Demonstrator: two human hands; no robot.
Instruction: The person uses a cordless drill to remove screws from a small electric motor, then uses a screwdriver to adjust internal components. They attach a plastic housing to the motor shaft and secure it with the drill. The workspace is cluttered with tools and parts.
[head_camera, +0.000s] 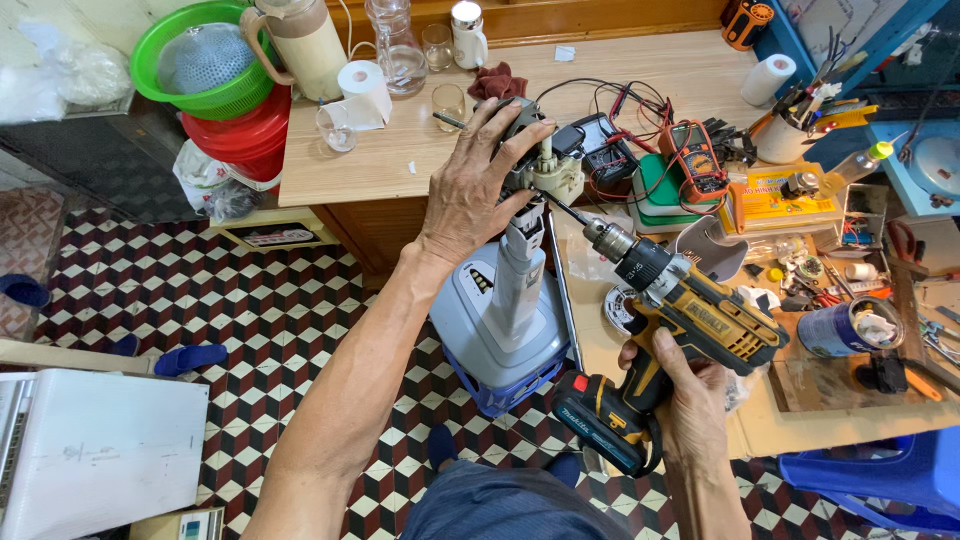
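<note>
My left hand (472, 185) grips the top of a grey-and-white fan stand, over its pale motor mount (556, 175). The stand's column (520, 275) rises from a grey base with blue trim (495, 340) on the tiled floor. My right hand (690, 395) holds a yellow-and-black cordless drill (680, 310) by its handle. The drill's long bit (570, 212) points up and left, its tip touching the motor mount just below my left fingers.
A wooden table (390, 160) behind holds a paper roll (362, 92), glasses, a jug and a multimeter (697, 160) with leads. A cluttered workbench (850, 400) with tools, a blue tin and boxes stands right. Plastic basins (215, 60) stack at left; a blue stool (880, 480) at lower right.
</note>
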